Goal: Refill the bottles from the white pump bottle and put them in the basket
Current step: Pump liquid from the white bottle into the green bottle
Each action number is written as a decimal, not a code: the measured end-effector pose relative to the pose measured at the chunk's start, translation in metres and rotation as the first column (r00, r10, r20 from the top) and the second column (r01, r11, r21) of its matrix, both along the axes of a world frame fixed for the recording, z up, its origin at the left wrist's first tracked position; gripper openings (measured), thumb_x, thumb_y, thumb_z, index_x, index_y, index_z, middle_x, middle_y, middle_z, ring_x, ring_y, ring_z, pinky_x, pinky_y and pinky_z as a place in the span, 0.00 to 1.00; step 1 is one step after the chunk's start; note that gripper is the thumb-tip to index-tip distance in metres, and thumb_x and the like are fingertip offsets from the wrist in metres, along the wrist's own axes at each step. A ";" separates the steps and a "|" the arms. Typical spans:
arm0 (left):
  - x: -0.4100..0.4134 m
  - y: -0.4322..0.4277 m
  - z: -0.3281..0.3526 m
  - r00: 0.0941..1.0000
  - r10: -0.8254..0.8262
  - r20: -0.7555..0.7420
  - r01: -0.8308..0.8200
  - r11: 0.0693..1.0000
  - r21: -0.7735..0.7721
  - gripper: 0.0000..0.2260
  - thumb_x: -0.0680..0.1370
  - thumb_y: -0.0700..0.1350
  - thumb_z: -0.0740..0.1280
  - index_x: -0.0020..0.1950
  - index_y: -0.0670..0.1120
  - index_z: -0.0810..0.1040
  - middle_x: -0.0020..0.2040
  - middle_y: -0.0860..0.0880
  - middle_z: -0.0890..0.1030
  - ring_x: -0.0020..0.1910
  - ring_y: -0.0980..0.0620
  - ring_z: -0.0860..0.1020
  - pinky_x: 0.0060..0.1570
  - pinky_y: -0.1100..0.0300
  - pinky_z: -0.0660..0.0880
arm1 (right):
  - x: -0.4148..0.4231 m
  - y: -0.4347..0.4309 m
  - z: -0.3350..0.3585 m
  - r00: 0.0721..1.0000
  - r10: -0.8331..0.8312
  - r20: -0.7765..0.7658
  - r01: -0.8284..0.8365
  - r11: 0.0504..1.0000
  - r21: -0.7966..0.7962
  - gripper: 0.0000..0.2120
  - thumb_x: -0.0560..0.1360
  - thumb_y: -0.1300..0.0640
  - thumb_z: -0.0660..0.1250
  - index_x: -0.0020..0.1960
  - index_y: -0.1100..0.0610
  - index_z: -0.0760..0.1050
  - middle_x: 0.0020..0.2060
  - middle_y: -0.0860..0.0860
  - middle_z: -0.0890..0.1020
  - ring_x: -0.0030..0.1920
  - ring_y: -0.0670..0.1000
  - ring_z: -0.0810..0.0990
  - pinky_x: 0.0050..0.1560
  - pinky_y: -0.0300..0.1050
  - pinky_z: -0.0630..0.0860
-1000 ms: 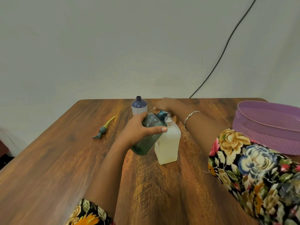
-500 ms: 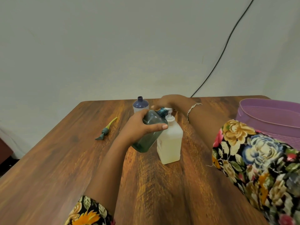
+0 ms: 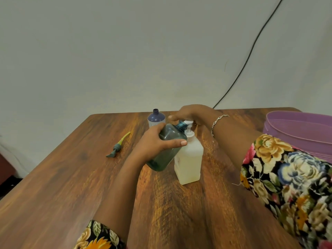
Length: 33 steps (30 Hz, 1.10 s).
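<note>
Head cam: white pump bottle [image 3: 188,159] stands upright around mid-table, with a teal bottle [image 3: 165,150] tipped against it.

Teal bottle is tilted so its open neck sits right at the pump's spout, and the left hand [image 3: 154,142] has its fingers and thumb curled round the body. The right hand [image 3: 190,114] lies on top of the pump head, fingers fairly straight and close together, a bit blurry tbh. Just behind them is a dark blue bottle [image 3: 156,120], upright, no cap. A loose pump top [image 3: 117,146] with a yellow-green tube lies off to the left on the wooden table [image 3: 71,177], well apart. The purple basket [image 3: 296,133] sits at the right edge. There's a silver bracelet [image 3: 218,119] on the right wrist.
</note>
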<state>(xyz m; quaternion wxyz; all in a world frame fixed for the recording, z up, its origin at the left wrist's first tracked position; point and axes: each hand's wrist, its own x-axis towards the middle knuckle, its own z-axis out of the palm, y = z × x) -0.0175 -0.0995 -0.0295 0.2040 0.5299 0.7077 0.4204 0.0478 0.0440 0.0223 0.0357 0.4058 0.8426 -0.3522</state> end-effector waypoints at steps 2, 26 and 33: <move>0.001 0.000 0.003 1.000 -0.016 0.005 0.016 1.000 0.016 0.33 0.59 0.64 0.68 0.59 0.49 0.72 0.51 0.52 0.76 0.47 0.55 0.75 0.42 0.64 0.71 | -0.001 -0.004 0.003 0.999 0.029 0.027 -0.031 0.999 0.041 0.16 0.80 0.49 0.58 0.58 0.62 0.70 0.48 0.59 0.75 0.43 0.56 0.75 0.49 0.49 0.72; -0.001 0.000 -0.003 1.000 -0.018 0.023 0.018 1.000 0.006 0.26 0.59 0.65 0.73 0.49 0.51 0.74 0.46 0.50 0.79 0.45 0.51 0.77 0.47 0.56 0.76 | -0.002 -0.012 -0.001 0.980 0.024 0.200 -0.079 0.958 0.275 0.13 0.78 0.58 0.59 0.35 0.59 0.69 0.35 0.57 0.75 0.30 0.51 0.71 0.29 0.42 0.68; -0.003 0.003 -0.006 0.999 -0.026 0.047 0.026 1.000 -0.012 0.32 0.56 0.67 0.70 0.53 0.51 0.74 0.49 0.51 0.78 0.47 0.52 0.77 0.48 0.58 0.76 | 0.001 -0.011 -0.004 0.993 0.011 0.120 -0.031 0.986 0.167 0.12 0.80 0.52 0.58 0.47 0.61 0.71 0.40 0.56 0.75 0.34 0.51 0.73 0.39 0.44 0.72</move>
